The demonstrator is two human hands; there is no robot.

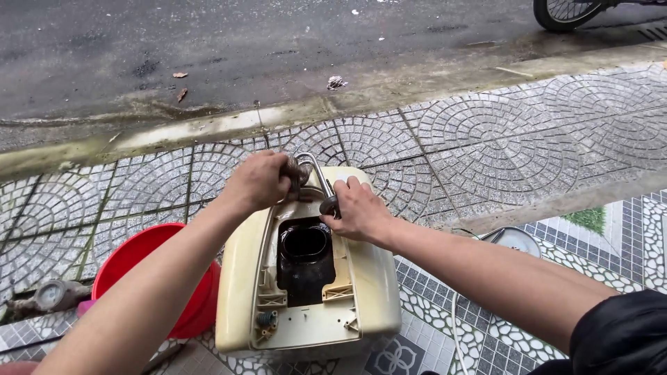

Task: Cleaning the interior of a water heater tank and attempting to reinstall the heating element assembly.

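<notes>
A cream-coloured plastic appliance casing (379, 292) stands open on the tiled ground, with a black oval opening (305, 243) in its middle. Above its far end I hold a bent metal tube element (314, 167) with rusty, scaled fittings. My left hand (258, 182) is closed around the element's left end. On the right end, my right hand (358, 210) grips a dark round fitting just above the casing's rim. The far part of the casing is hidden behind my hands.
A red plastic bucket (132, 253) stands against the casing's left side. A round gauge-like part (52, 295) lies at the far left. A round white object (517, 239) lies to the right. Beyond the patterned pavement runs a kerb (208, 128), wet road and a bicycle wheel (564, 12).
</notes>
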